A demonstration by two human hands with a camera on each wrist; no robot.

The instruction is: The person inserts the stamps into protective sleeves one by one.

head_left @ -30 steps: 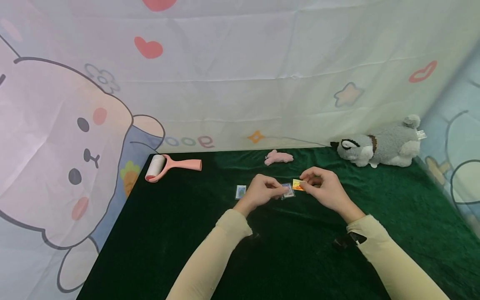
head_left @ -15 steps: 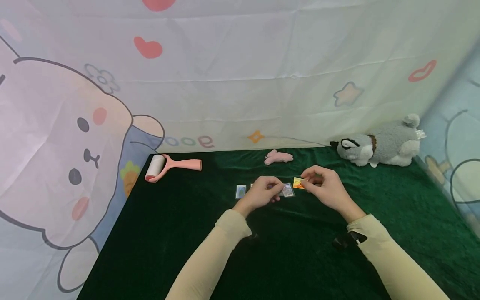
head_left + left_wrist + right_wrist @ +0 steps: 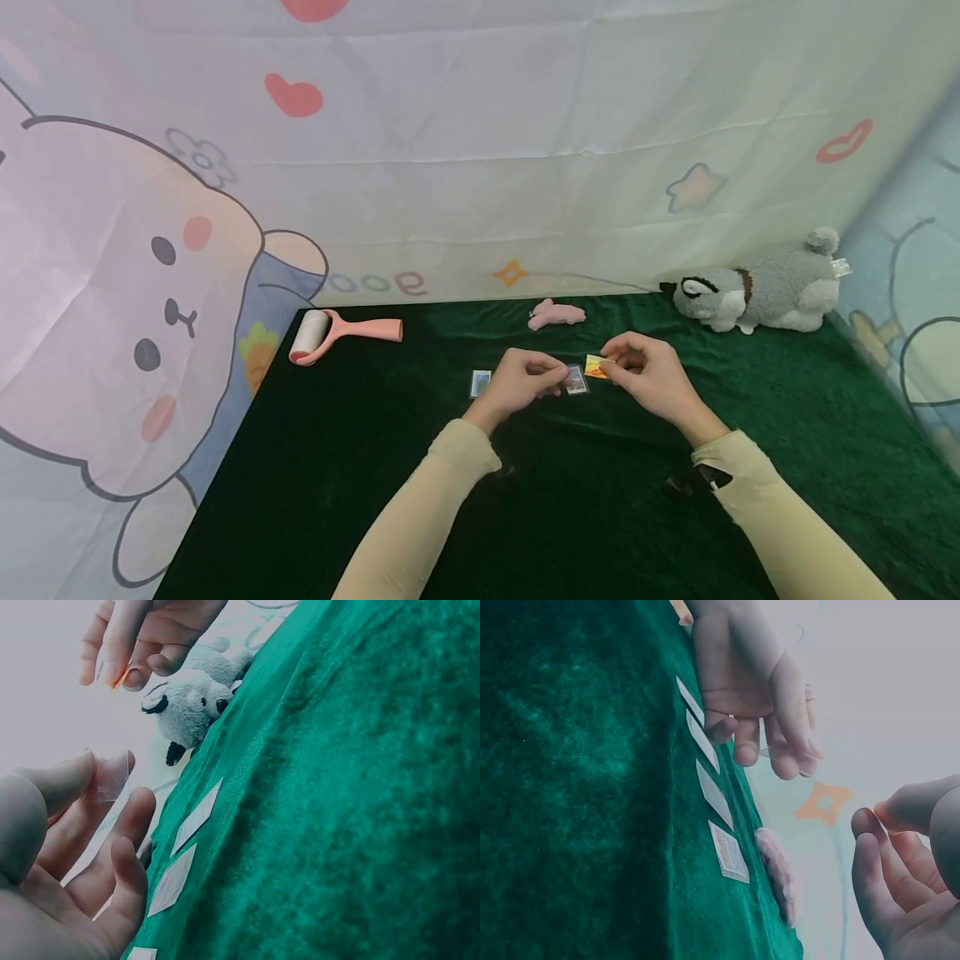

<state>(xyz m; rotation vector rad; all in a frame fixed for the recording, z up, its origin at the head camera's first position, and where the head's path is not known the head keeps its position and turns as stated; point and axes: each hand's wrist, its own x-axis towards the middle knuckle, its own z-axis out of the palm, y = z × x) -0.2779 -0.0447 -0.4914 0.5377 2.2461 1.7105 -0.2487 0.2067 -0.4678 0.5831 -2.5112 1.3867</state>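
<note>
Between thumb and fingers of my left hand [image 3: 519, 382] is a small clear plastic sleeve [image 3: 112, 778], held above the table. My right hand [image 3: 651, 375] pinches a small yellow-orange card [image 3: 597, 367] by its right side, a short distance from the sleeve. Below the hands, small sleeved cards lie in a row on the green cloth; one card [image 3: 577, 380] shows between the hands in the head view and another card [image 3: 480, 383] left of the left hand. The right wrist view shows several of them, the nearest card [image 3: 729, 852] lying flat.
A pink plush toy [image 3: 556, 314] lies behind the hands. At the back right lies a grey-and-white plush dog [image 3: 757, 292]. A pink-handled lint roller [image 3: 352, 330] sits at the back left. The green cloth [image 3: 337, 467] covers the table up to a printed curtain [image 3: 465, 125].
My left hand drew slightly left from the right hand, then came back a little to the right. The right hand with the yellow-orange card barely moved.
</note>
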